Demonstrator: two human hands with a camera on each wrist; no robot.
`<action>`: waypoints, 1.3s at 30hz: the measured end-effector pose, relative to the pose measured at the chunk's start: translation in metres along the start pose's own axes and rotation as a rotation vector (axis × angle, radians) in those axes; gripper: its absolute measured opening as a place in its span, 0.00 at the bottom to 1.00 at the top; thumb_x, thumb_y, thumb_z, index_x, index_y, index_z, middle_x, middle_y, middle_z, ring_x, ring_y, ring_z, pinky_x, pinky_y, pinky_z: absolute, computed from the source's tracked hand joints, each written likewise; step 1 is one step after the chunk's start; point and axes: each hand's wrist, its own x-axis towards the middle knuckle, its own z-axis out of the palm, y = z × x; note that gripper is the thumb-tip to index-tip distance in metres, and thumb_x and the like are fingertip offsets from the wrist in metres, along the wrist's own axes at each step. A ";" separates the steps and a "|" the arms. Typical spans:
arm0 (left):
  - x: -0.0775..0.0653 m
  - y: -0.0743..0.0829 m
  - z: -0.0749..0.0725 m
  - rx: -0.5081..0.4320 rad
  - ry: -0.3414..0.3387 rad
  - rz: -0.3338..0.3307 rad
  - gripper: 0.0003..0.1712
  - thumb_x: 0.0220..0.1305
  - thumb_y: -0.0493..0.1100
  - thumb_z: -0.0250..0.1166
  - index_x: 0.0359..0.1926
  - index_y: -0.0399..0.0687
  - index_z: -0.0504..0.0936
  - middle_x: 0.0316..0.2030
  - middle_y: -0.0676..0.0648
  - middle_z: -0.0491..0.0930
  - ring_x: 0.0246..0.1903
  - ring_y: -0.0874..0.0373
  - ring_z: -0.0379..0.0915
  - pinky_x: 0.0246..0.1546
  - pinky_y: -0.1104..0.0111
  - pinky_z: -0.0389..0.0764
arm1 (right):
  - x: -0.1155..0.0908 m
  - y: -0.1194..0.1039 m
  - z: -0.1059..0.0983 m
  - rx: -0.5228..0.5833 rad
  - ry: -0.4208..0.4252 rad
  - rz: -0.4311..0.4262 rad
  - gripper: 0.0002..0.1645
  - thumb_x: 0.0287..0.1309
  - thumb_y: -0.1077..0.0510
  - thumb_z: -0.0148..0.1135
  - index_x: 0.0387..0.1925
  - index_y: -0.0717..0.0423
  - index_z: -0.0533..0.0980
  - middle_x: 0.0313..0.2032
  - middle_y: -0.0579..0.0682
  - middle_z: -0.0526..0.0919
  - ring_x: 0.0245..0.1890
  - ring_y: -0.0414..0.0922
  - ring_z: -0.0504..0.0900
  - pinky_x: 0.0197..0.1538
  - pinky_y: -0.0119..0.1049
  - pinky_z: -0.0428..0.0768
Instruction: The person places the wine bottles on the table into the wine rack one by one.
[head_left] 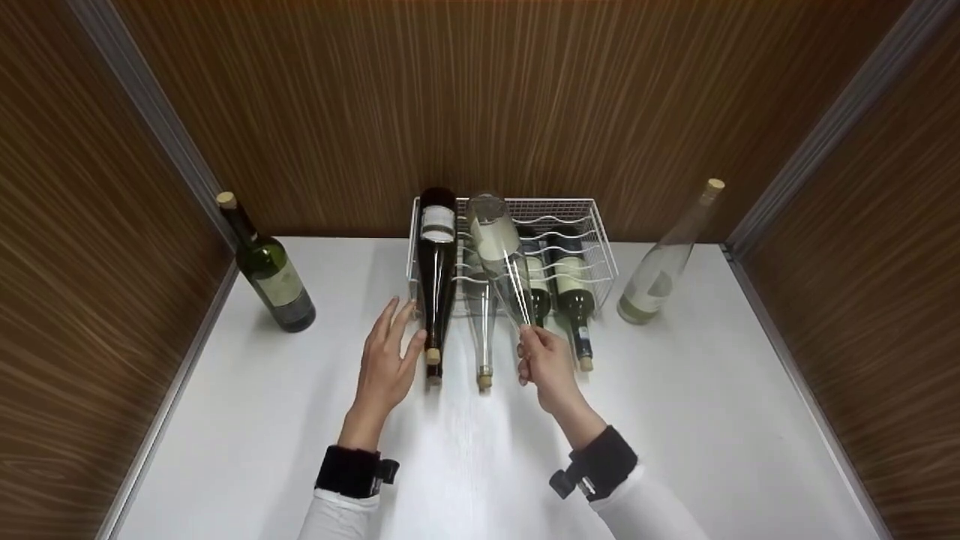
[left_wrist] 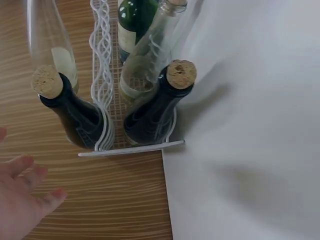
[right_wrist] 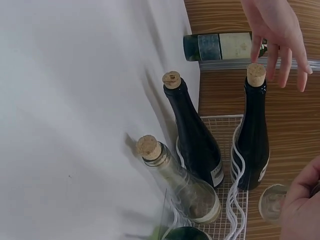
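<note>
In the head view my right hand (head_left: 549, 367) grips the neck of a clear glass bottle (head_left: 499, 240). That bottle slants across the top of a white wire wine rack (head_left: 604, 255), its pale-labelled body at the far end. Its neck end is hidden in my fingers. My left hand (head_left: 386, 364), fingers extended, is beside a dark corked bottle (head_left: 437, 262) lying on the rack's upper left; the left wrist view shows the hand (left_wrist: 22, 195) apart from it. Beneath lie another dark bottle (left_wrist: 157, 112), a clear bottle (head_left: 485, 337) and two green bottles, one of them at the right (head_left: 574, 289).
A green corked bottle (head_left: 277, 277) stands on the white table (head_left: 247, 420) at the left. A clear corked bottle (head_left: 660, 277) stands at the right. Wood-grain panels (head_left: 322, 112) rise behind the rack and on both sides. Several bottle necks jut toward me from the rack.
</note>
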 end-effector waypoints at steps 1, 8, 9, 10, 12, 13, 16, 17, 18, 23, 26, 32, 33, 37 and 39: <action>-0.001 -0.001 0.000 -0.004 -0.008 -0.028 0.29 0.75 0.51 0.53 0.72 0.50 0.65 0.71 0.36 0.58 0.69 0.38 0.55 0.62 0.40 0.60 | 0.001 0.001 0.002 0.001 0.007 0.007 0.16 0.75 0.53 0.50 0.35 0.63 0.70 0.22 0.49 0.68 0.14 0.37 0.64 0.15 0.29 0.68; -0.008 -0.008 0.002 -0.031 -0.030 -0.172 0.31 0.77 0.55 0.47 0.74 0.48 0.60 0.72 0.35 0.55 0.69 0.37 0.53 0.63 0.40 0.59 | 0.003 0.006 0.014 0.025 0.041 0.035 0.15 0.75 0.54 0.48 0.39 0.64 0.71 0.23 0.49 0.69 0.14 0.37 0.64 0.16 0.29 0.69; -0.009 -0.009 0.002 -0.039 -0.033 -0.185 0.32 0.77 0.55 0.47 0.75 0.48 0.59 0.72 0.35 0.54 0.69 0.37 0.53 0.63 0.40 0.59 | 0.004 0.007 0.016 0.027 0.042 0.033 0.16 0.75 0.54 0.48 0.39 0.65 0.72 0.23 0.49 0.69 0.14 0.37 0.65 0.16 0.29 0.69; -0.010 -0.010 0.002 -0.046 -0.037 -0.199 0.32 0.78 0.56 0.46 0.75 0.49 0.58 0.72 0.36 0.54 0.69 0.38 0.53 0.63 0.41 0.58 | 0.004 0.007 0.018 0.031 0.043 0.033 0.16 0.75 0.54 0.48 0.39 0.65 0.72 0.23 0.49 0.69 0.14 0.37 0.65 0.16 0.29 0.69; -0.012 -0.012 0.002 -0.062 -0.052 -0.218 0.32 0.78 0.56 0.45 0.75 0.49 0.57 0.72 0.36 0.53 0.70 0.38 0.52 0.64 0.41 0.58 | 0.004 0.009 0.022 0.039 0.040 0.033 0.16 0.75 0.54 0.48 0.40 0.65 0.72 0.24 0.49 0.69 0.14 0.37 0.65 0.16 0.29 0.69; -0.013 -0.013 0.002 -0.067 -0.059 -0.225 0.32 0.78 0.56 0.45 0.75 0.49 0.57 0.73 0.36 0.53 0.70 0.38 0.51 0.64 0.41 0.57 | 0.004 0.009 0.024 0.040 0.037 0.033 0.16 0.75 0.54 0.48 0.40 0.65 0.72 0.24 0.49 0.69 0.14 0.37 0.65 0.16 0.29 0.69; -0.014 -0.015 0.002 -0.073 -0.076 -0.242 0.33 0.78 0.57 0.44 0.76 0.49 0.57 0.73 0.36 0.52 0.70 0.38 0.50 0.65 0.42 0.57 | 0.005 0.011 0.029 0.044 0.033 0.041 0.15 0.75 0.55 0.46 0.41 0.66 0.72 0.25 0.49 0.70 0.14 0.37 0.65 0.17 0.29 0.70; -0.015 -0.016 0.002 -0.075 -0.079 -0.246 0.33 0.78 0.57 0.43 0.76 0.49 0.56 0.73 0.36 0.52 0.70 0.38 0.50 0.65 0.42 0.57 | 0.005 0.012 0.030 0.046 0.030 0.040 0.15 0.75 0.56 0.46 0.42 0.66 0.71 0.25 0.50 0.70 0.14 0.37 0.65 0.17 0.30 0.70; -0.015 -0.016 0.002 -0.076 -0.079 -0.248 0.33 0.78 0.57 0.43 0.76 0.49 0.56 0.73 0.36 0.52 0.70 0.38 0.50 0.65 0.42 0.57 | 0.005 0.013 0.032 0.046 0.029 0.039 0.15 0.76 0.56 0.45 0.42 0.66 0.71 0.26 0.50 0.70 0.15 0.37 0.66 0.17 0.30 0.70; -0.016 -0.019 0.002 -0.084 -0.071 -0.249 0.32 0.78 0.57 0.44 0.75 0.48 0.57 0.72 0.35 0.53 0.70 0.38 0.50 0.66 0.43 0.56 | 0.008 0.019 0.037 0.042 0.045 0.026 0.16 0.75 0.57 0.46 0.46 0.68 0.71 0.26 0.50 0.70 0.15 0.37 0.66 0.17 0.30 0.71; -0.016 -0.020 0.002 -0.089 -0.070 -0.253 0.32 0.78 0.56 0.44 0.75 0.48 0.57 0.72 0.35 0.53 0.71 0.38 0.50 0.66 0.43 0.55 | 0.009 0.023 0.039 0.025 0.054 0.029 0.16 0.75 0.57 0.47 0.47 0.69 0.72 0.25 0.50 0.70 0.15 0.38 0.66 0.17 0.30 0.70; -0.018 -0.020 0.003 -0.088 -0.076 -0.250 0.32 0.78 0.57 0.43 0.75 0.48 0.57 0.72 0.35 0.53 0.70 0.38 0.51 0.65 0.43 0.57 | 0.011 0.025 0.042 0.002 0.049 0.032 0.14 0.75 0.58 0.46 0.41 0.66 0.71 0.25 0.50 0.70 0.15 0.38 0.65 0.16 0.29 0.70; -0.018 -0.020 0.003 -0.088 -0.077 -0.251 0.32 0.78 0.57 0.43 0.75 0.48 0.57 0.72 0.35 0.53 0.70 0.38 0.51 0.66 0.43 0.57 | 0.011 0.025 0.042 0.003 0.047 0.030 0.13 0.75 0.58 0.46 0.41 0.66 0.71 0.25 0.50 0.69 0.15 0.38 0.65 0.16 0.29 0.70; -0.019 -0.022 0.004 -0.095 -0.076 -0.260 0.32 0.78 0.57 0.42 0.75 0.48 0.57 0.72 0.36 0.53 0.70 0.39 0.50 0.66 0.44 0.56 | 0.014 0.025 0.045 0.019 0.040 0.041 0.14 0.75 0.57 0.45 0.43 0.66 0.70 0.25 0.50 0.69 0.14 0.38 0.65 0.15 0.30 0.69; -0.019 -0.023 0.004 -0.098 -0.079 -0.268 0.33 0.78 0.57 0.42 0.75 0.48 0.57 0.72 0.36 0.53 0.71 0.39 0.50 0.66 0.44 0.55 | 0.015 0.025 0.047 0.030 0.041 0.053 0.15 0.75 0.57 0.45 0.46 0.67 0.70 0.26 0.50 0.69 0.14 0.37 0.66 0.14 0.30 0.69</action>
